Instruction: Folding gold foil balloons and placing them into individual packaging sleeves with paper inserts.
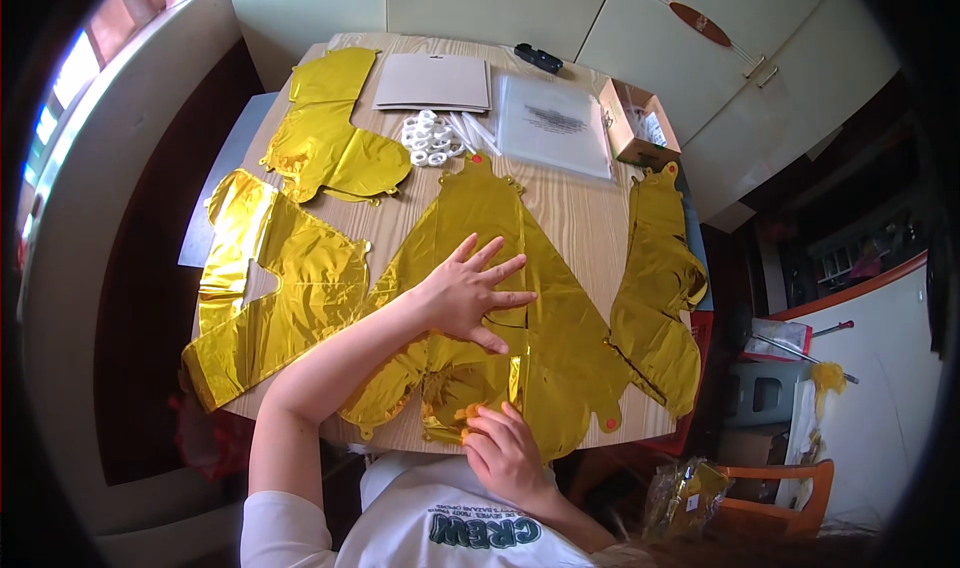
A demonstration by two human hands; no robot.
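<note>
Our left hand (466, 294) splays wide; our right hand (508, 456) curls, grip unclear. The shiny gold, roughly triangular foil sheet (565, 338) seems light, slippery, best pinched along its lower-centre edge.

Gold foil pieces (565, 338) cover the wood-grain table (578, 208); alongside lie white rings (430, 140), grey card (432, 83), clear bags (550, 123), a box (652, 155).

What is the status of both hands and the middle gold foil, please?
Left hand open, spread over middle gold foil. Right hand at lower edge, beside small orange item. Other foil pieces close on both sides.
</note>
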